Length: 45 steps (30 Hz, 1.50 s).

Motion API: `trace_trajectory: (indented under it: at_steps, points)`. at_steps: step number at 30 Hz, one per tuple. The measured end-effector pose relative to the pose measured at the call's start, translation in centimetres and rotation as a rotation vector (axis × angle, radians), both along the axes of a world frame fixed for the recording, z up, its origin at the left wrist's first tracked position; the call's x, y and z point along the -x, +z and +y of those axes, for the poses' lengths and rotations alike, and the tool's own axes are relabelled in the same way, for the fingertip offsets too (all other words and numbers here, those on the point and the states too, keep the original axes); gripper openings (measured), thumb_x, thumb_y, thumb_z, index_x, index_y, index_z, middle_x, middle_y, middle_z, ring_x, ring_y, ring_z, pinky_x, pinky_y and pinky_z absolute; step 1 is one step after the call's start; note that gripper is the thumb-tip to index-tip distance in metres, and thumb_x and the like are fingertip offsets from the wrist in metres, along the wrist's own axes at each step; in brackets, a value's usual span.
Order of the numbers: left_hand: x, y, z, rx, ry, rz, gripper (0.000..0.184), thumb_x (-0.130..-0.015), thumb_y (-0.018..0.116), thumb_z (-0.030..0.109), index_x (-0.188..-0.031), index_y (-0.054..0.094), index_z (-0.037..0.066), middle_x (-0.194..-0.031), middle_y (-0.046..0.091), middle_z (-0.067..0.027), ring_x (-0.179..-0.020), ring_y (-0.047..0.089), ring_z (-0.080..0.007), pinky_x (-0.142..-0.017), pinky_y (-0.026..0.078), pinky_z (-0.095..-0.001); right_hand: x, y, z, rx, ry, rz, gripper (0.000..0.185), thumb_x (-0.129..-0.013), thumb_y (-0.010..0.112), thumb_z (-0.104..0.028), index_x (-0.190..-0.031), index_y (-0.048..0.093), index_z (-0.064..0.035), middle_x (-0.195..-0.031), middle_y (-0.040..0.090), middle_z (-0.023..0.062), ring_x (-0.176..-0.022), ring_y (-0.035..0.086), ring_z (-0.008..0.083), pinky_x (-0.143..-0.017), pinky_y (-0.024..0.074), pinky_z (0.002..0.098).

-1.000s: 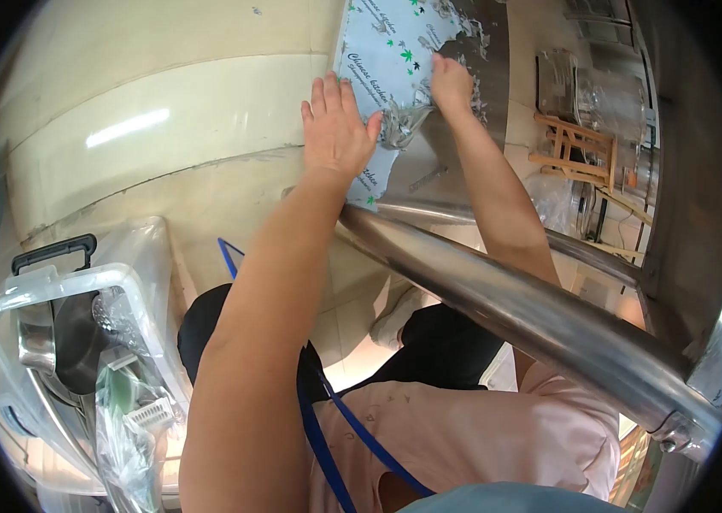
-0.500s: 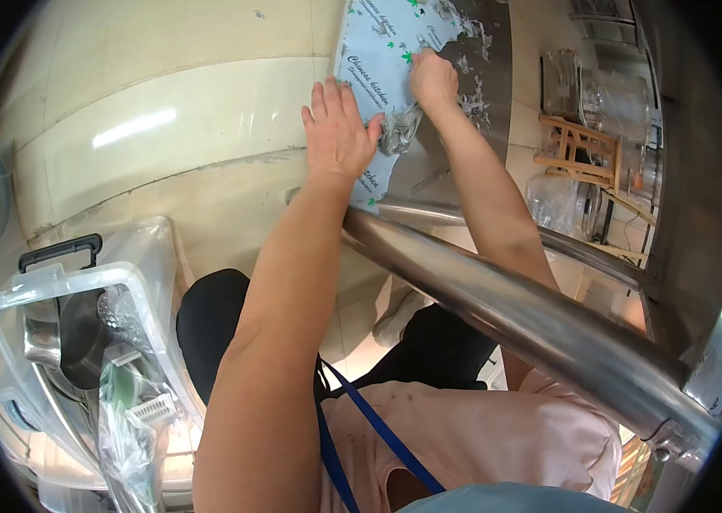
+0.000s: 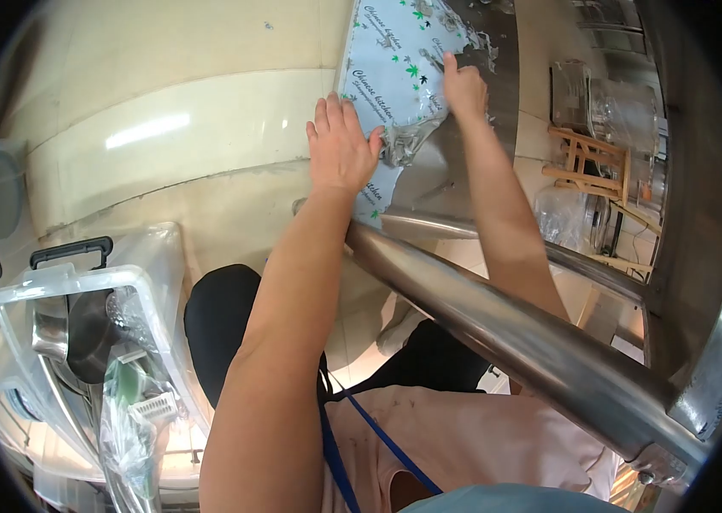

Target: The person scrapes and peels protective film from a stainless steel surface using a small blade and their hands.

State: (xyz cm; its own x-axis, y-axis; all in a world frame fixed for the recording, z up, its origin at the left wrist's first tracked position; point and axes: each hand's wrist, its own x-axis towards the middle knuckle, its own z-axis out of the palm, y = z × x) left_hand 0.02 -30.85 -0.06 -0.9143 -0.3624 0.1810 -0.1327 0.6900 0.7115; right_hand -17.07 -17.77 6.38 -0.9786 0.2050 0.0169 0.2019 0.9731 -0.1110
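A steel sheet (image 3: 429, 184) carries a light-blue protective film (image 3: 378, 94) printed with "Chinese kitchen" and green leaves. My left hand (image 3: 342, 150) lies flat on the film's left edge, its fingers stretched out. Above the bare steel on the right, my right hand (image 3: 468, 92) is closed on the film's torn edge, thumb sticking out; the pinch itself is partly hidden. Between both hands, a crumpled, loosened flap of film (image 3: 412, 137) bunches up. Ragged film scraps cling to the steel at the top right.
A thick steel tube (image 3: 498, 308) crosses in front of me, with a thinner bar (image 3: 583, 261) behind it. At left stands a clear plastic box (image 3: 122, 278) holding a metal pot and bagged items. A wooden rack (image 3: 587, 162) is at right.
My right hand has moved right, away from the printed area, and the loosened film stretches further that way. My left hand stays on the film's left edge. The view has shifted slightly.
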Motion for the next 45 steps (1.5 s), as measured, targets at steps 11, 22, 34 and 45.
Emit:
trace_trajectory:
  at_steps: [11, 22, 34, 45]
  points:
    - [0.1, -0.3, 0.2, -0.036, -0.015, -0.062, 0.063, -0.08, 0.055, 0.041, -0.121, 0.039, -0.003, -0.131, 0.034, -0.0205, -0.122, 0.03, -0.0371, -0.095, 0.03, -0.055, 4.2, -4.6, -0.4, -0.06, 0.41, -0.079, 0.042, -0.087, 0.042, -0.034, -0.094, 0.061, 0.0028, -0.092, 0.061, 0.0244, -0.089, 0.056, 0.0426, -0.081, 0.0438, 0.0465]
    - [0.2, -0.2, 0.2, -0.015, 0.006, -0.037, 0.059, -0.079, 0.057, 0.037, -0.119, 0.04, -0.003, -0.128, 0.036, -0.0205, -0.121, 0.031, -0.0367, -0.094, 0.031, -0.0527, -4.6, -2.8, -4.6, -0.198, 0.552, 0.035, 0.03, -0.088, 0.046, -0.029, -0.082, 0.056, -0.0018, -0.086, 0.062, 0.0204, -0.079, 0.06, 0.0394, -0.071, 0.0468, 0.0472]
    - [-0.1, 0.0, 0.0, 0.023, 0.04, -0.036, 0.056, -0.079, 0.057, 0.035, -0.115, 0.043, -0.004, -0.124, 0.039, -0.022, -0.117, 0.035, -0.0366, -0.091, 0.034, -0.0493, 1.7, -4.5, -3.4, -0.082, 0.385, -0.141, 0.041, -0.087, 0.044, -0.038, -0.1, 0.058, -0.001, -0.099, 0.059, 0.0264, -0.096, 0.056, 0.0403, -0.084, 0.0427, 0.0457]
    - [0.1, -0.6, 0.3, -0.023, 0.07, -0.009, 0.059, -0.08, 0.055, 0.039, -0.118, 0.041, -0.003, -0.126, 0.037, -0.0204, -0.12, 0.032, -0.0361, -0.092, 0.033, -0.0542, -6.5, -3.5, -4.5, -0.094, 0.574, 0.027, 0.023, -0.086, 0.049, -0.025, -0.08, 0.049, -0.0022, -0.078, 0.06, 0.0233, -0.073, 0.058, 0.0422, -0.065, 0.0463, 0.0486]
